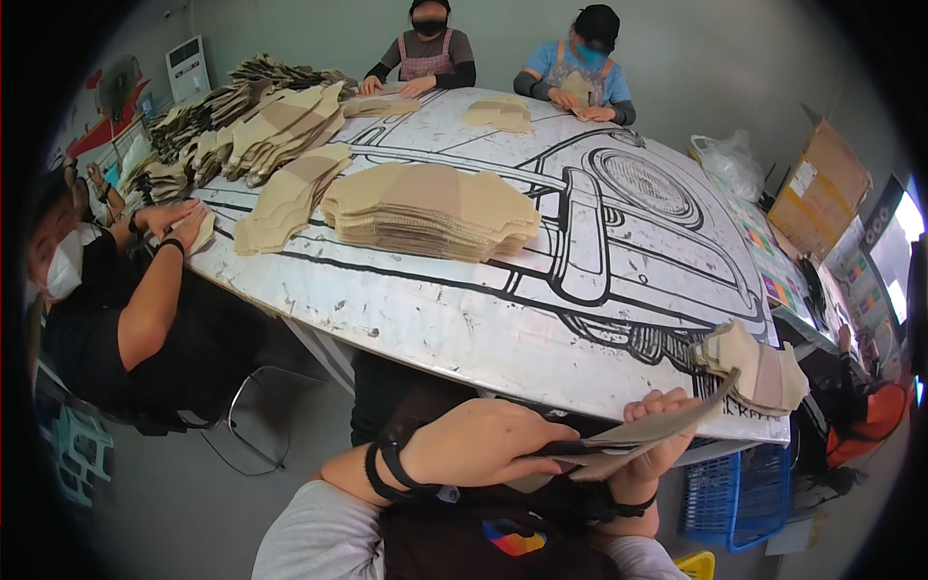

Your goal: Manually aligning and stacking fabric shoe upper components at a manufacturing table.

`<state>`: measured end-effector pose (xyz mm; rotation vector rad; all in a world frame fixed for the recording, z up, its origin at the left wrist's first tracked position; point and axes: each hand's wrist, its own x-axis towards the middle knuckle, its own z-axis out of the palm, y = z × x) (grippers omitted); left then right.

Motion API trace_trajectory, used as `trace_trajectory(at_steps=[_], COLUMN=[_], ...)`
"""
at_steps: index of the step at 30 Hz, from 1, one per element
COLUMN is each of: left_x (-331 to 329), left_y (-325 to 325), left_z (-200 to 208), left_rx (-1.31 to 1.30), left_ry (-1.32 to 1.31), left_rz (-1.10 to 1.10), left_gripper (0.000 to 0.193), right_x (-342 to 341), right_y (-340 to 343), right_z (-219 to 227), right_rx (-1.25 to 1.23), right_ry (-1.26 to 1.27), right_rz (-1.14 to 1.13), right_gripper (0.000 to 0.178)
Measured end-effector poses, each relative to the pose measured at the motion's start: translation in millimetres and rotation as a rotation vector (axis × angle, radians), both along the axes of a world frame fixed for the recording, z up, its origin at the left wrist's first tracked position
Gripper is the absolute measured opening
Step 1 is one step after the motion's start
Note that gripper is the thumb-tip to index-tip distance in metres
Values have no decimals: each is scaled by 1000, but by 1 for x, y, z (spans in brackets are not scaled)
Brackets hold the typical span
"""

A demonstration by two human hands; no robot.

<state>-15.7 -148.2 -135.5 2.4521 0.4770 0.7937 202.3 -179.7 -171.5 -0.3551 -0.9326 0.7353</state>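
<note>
I gripped a flat, bent brown-and-tan piece of sheet material [638, 434] between both hands, low in the frame, right of centre.
My left hand [483, 445] pinched its left end between thumb and fingers, while my right hand [661, 454] grasped it farther right, fingers curled behind its far edge. The piece was raised at the near edge of a white tabletop printed with a black line drawing [435, 319]. Just beyond it, a small stack of wavy-edged tan pieces with a brown band [754, 372] lay at the table's right corner. A taller tan-and-brown layered stack [435, 208] sat in the upper middle; a blue plastic lattice crate [739, 498] stood lower right.
</note>
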Motion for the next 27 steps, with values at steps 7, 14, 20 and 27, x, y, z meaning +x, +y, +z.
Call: trace_trajectory(at_steps=[7,14,20,27], left_x=[-2,-10,-8,-10], left_y=[-6,-4,-3,-4], left_z=[12,3,-1,-17], left_rx=[-116,-331,-441,-348], left_ry=[-215,-347,-455,-444], left_rz=[47,43,-5,57], left_gripper=[52,25,23,23], right_x=[-12,-9,-2,-14], right_y=[-2,-5,-20,-9], right_z=[-14,-9,-15,-17], right_rx=[-42,-32,-145,-160], right_ry=[-73,-249,-473,-561], right_rz=[-39,48,-135,-475], right_gripper=[28,33,19,27])
